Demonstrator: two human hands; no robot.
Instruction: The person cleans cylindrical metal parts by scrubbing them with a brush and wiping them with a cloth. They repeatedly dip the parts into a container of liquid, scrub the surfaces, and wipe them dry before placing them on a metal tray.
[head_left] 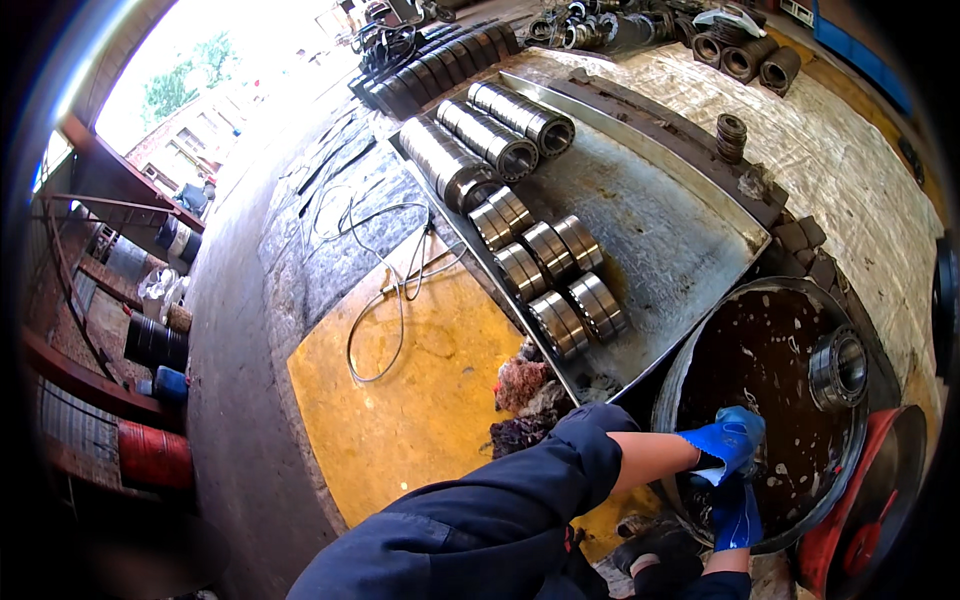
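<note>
Both my hands wear blue rubber gloves and are close together over a round tub of dark brown liquid with pale suds on it. My left hand is closed, its fingers curled downward; what they hold, if anything, is hidden. Just below it is my right hand, its fingers covered by the left glove and in shadow. At the tub's right side a shiny steel roller bearing rests on its side, apart from my hands.
Left of the tub, a metal tray holds several steel bearings and long stacks of bearing rings. Dirty rags lie by its near corner. A looped cable crosses a yellow board. A red drum lid is at right.
</note>
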